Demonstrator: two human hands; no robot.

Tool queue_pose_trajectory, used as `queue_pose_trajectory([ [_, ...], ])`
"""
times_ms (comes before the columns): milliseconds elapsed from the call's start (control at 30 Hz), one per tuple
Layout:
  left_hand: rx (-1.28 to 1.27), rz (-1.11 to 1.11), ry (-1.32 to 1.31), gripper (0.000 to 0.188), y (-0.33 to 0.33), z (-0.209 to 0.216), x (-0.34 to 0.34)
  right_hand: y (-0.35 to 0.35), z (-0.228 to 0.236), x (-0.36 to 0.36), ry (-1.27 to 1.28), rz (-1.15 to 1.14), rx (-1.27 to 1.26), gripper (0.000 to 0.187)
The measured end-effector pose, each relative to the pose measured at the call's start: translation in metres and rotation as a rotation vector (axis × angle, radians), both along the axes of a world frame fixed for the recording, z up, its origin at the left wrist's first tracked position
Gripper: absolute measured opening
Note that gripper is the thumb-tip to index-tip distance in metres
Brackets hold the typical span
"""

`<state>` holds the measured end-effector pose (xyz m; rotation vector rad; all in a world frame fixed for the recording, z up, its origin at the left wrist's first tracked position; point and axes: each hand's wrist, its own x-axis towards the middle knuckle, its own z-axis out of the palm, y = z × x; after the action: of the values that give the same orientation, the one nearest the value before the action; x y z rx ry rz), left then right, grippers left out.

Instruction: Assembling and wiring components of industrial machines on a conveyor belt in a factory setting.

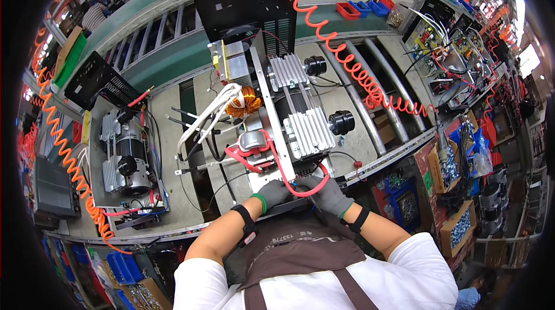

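Observation:
An open machine assembly (289, 107) lies on the bench in front of me, with finned aluminium cylinder heads, a copper coil (250, 102), a white wire bundle (211, 110) and a black vented back panel (248, 6). Both my hands wear grey gloves and meet at its near edge. My left hand (273, 192) and my right hand (328, 193) pinch a red cable (283, 174) that loops along the assembly's front. What the fingertips hold beneath the cable is hidden.
A second similar assembly (128, 162) sits at the left. Orange coiled air hoses (347, 55) hang across the bench and down the left side (69, 159). Boxes of screws (459, 226) and blue bins (124, 266) stand at the right and lower left.

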<state>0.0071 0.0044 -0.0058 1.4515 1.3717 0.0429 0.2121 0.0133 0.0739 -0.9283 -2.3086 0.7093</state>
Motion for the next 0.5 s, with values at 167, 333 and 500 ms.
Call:
queue_pose_trajectory([
  [167,0.055,-0.103,-0.106,0.048,-0.002,-0.004,-0.001,-0.004,0.002,-0.005,-0.142,-0.076,-0.087,0.021],
  [333,0.245,-0.168,-0.189,0.038,-0.003,-0.045,0.005,-0.006,0.006,-0.006,-0.162,-0.111,-0.033,0.019],
  [500,0.136,-0.095,-0.205,0.029,-0.002,-0.073,0.002,-0.007,0.002,-0.005,-0.21,-0.14,-0.101,0.02],
])
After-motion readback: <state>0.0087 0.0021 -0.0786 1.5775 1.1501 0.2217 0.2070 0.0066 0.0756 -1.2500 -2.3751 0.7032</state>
